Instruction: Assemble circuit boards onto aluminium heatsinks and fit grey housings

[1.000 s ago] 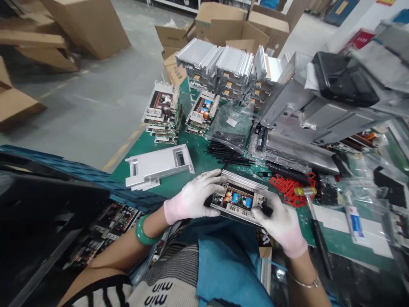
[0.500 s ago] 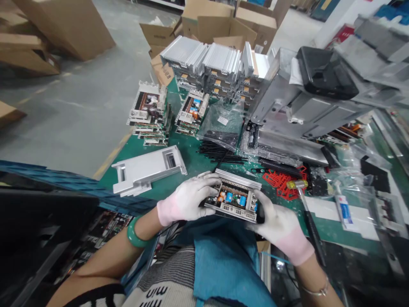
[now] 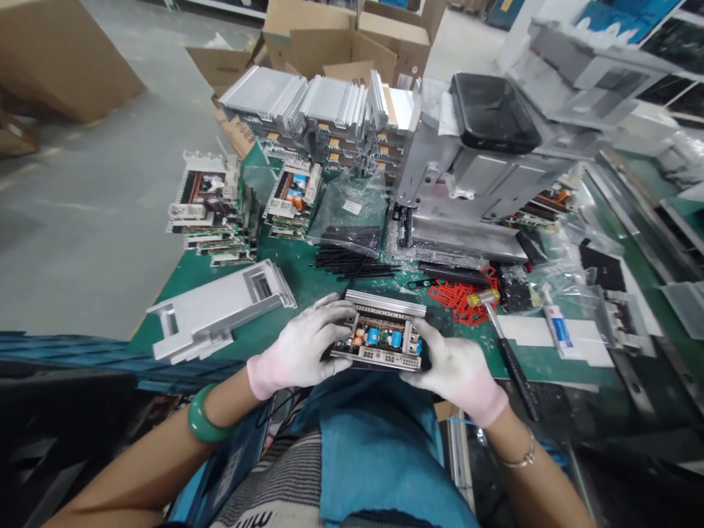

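Note:
A circuit board assembly (image 3: 385, 337) with a ribbed silver heatsink (image 3: 385, 303) along its far side lies at the table's near edge. My left hand (image 3: 308, 341), in a white glove, grips its left end with bent fingers. Around the right end are the thumb and fingers of my right hand (image 3: 454, 367), also gloved. Blue and orange components face up between the hands. To the left rests a silver metal housing (image 3: 214, 308). Parts of the assembly's ends are hidden by the fingers.
Board stacks (image 3: 206, 205) stand at the back left, before piled heatsinks (image 3: 330, 103). Black strips (image 3: 352, 257) lie behind the assembly. Red plastic frames (image 3: 459, 297), a hammer (image 3: 509, 352) and a glue tube (image 3: 559, 330) are on the right. A metal fixture (image 3: 473, 176) rises behind.
The camera view has turned, shifting the bench things leftward in the picture. Both hands keep their hold on the circuit board assembly.

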Tool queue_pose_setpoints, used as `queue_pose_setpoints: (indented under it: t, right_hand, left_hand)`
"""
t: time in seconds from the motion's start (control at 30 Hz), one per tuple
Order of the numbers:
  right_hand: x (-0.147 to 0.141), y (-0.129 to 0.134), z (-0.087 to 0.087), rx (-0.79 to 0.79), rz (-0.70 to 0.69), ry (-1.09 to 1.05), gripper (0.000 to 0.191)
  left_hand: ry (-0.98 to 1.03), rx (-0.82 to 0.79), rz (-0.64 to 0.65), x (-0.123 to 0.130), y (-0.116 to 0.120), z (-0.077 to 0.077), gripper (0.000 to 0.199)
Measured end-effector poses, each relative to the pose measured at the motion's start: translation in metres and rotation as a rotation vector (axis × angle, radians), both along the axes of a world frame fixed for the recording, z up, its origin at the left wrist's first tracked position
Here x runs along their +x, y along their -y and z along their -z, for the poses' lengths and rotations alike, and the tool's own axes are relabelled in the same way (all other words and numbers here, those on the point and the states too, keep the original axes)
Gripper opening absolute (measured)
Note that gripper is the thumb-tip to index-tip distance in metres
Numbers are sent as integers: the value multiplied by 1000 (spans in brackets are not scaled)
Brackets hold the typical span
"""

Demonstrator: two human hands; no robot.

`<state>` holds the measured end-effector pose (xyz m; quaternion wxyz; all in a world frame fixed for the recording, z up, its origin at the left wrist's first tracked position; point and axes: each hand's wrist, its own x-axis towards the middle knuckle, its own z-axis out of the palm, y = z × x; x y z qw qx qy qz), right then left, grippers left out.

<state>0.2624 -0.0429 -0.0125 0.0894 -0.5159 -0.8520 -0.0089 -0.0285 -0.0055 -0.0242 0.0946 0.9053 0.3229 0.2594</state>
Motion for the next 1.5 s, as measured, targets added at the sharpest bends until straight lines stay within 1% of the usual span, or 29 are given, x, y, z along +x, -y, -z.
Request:
queue_pose_setpoints:
  t: [0.1,0.2,0.37,0.43,0.53,0.63,0.73,0.8,0.9,0.97,1.03,1.07,1.1,1.13,1.17,1.2,1.27,1.3,1.37,1.5]
  right_hand:
    - [-1,0,0,-48,26,-10,77]
    - [-1,-2,1,-69,28,-29,77]
    - [0,0,6,-35,22,-29,76]
    - [0,0,5,-32,27,-17,75]
    - [-2,0,0,-58,51,-3,76]
    - [-4,-1,-7,-95,79,11,76]
    - [-7,-1,-11,-124,84,5,76]
    - [-9,1,-12,-129,80,-9,76]
    - [-9,4,-15,-136,79,-30,77]
    - [-3,2,-18,-152,34,-60,79]
    - [11,-7,-22,-149,-41,-111,76]
    - [20,-16,-24,-137,-54,-137,71]
    - [29,-26,-26,-114,-29,-150,63]
    - [38,-38,-27,-90,38,-141,54]
    - [45,-52,-28,-61,137,-95,44]
    - [51,-65,-28,-39,238,-12,35]
    - [57,-88,-27,-27,344,169,25]
    - [58,-97,-26,-32,354,236,23]
    - [55,-107,-25,-41,324,304,23]
    - [48,-111,-27,-54,250,375,23]
  left_hand:
    - [-35,-68,-29,1,-1,-3,32]
    - [-70,-110,-37,0,-1,-3,34]
    - [-117,-74,-57,-2,2,6,37]
    - [-129,-55,-49,-3,2,7,40]
    - [-193,-77,-52,-4,-1,0,45]
    - [-286,-101,-91,-2,0,-15,51]
    - [-325,-35,-141,11,8,-29,65]
    - [-310,-3,-162,29,17,-31,70]
    - [-275,-37,-168,59,27,-24,67]
    - [-270,-69,-174,74,30,-17,64]
    - [-276,-88,-188,81,30,-12,62]
    - [-284,-93,-197,83,29,-11,62]
    - [-298,-99,-205,83,27,-10,63]
    - [-317,-104,-213,83,26,-10,64]
    - [-337,-109,-217,82,26,-10,64]
    - [-358,-112,-216,82,25,-10,65]
    - [-386,-112,-212,82,25,-10,66]
    - [-390,-107,-215,82,25,-10,66]
    - [-385,-88,-219,83,25,-10,66]
    - [-355,-54,-229,84,26,-9,65]
